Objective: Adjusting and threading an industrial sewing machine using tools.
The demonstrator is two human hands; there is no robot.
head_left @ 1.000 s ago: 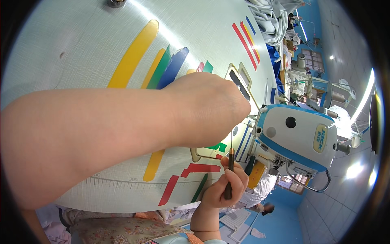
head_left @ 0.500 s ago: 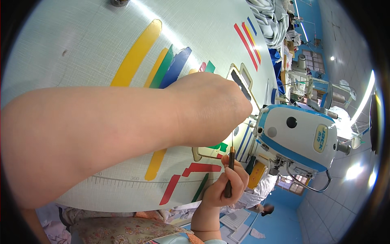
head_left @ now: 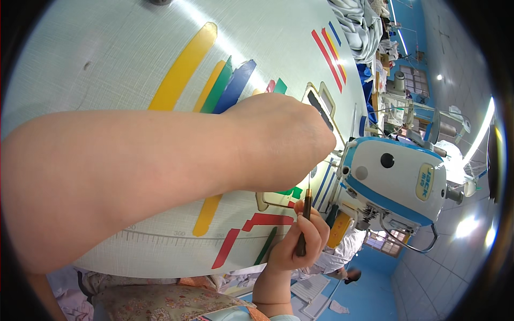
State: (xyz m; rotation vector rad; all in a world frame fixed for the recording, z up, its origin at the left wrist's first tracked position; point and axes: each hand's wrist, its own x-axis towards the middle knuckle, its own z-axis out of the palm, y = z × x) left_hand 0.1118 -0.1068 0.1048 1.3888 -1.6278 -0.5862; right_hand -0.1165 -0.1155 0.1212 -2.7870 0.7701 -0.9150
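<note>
My left forearm reaches in from the left edge, and my left hand [head_left: 284, 142] is bent down beside the needle end of a white and blue sewing machine [head_left: 396, 176]. Only its back and knuckles show; its fingers are hidden underneath. Lower right, my right hand [head_left: 302, 238] is closed round the dark handle of a thin-shafted hand tool [head_left: 304, 227] with a brass collar. Whether it is an awl or a screwdriver I cannot make out. Its metal shaft points up, away from me, toward the lit needle area, close to my left hand.
Coloured tape strips lie on the pale table [head_left: 112, 59], among them a wide yellow strip [head_left: 184, 67] and a red strip [head_left: 267, 219]. A ruler scale [head_left: 160, 234] curves along the near edge. Grey cloth [head_left: 358, 32] is heaped at the far side. Another person [head_left: 350, 275] is in the background.
</note>
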